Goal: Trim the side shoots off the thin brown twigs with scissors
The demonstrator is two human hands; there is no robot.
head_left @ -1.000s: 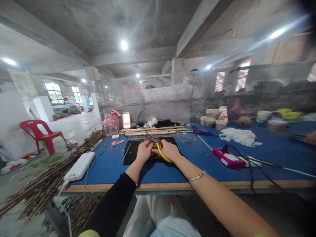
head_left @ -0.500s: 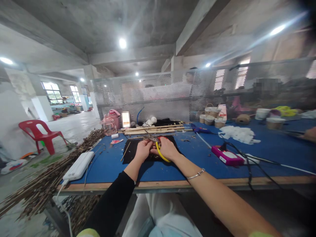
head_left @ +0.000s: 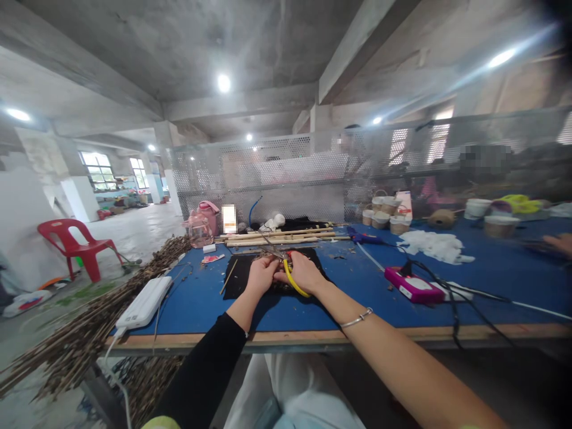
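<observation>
My right hand point(head_left: 302, 273) is closed round yellow-handled pliers or cutters point(head_left: 292, 282), whose metal jaws point up and left over a black cloth point(head_left: 236, 285). Beside it on the left, my left hand point(head_left: 263, 273) has its fingers pressed together near the jaws; what they pinch is too small to make out. Brown twig bits lie on the cloth beneath both hands, partly hidden by them. A thin stick point(head_left: 229, 276) rests on the cloth's left part.
On the blue table point(head_left: 196, 313) are bamboo sticks point(head_left: 277, 239), a white power strip point(head_left: 143, 302), a magenta box point(head_left: 413, 286) with cables, a glue gun point(head_left: 364, 236) and white fluff point(head_left: 435, 245). Dry branches point(head_left: 84, 325) lie left. Another person's hand point(head_left: 558, 243) shows far right.
The view has shifted slightly. My hands stay together over the cloth with the yellow-handled tool, with only small finger movement. The other person's hand at far right has moved a little left.
</observation>
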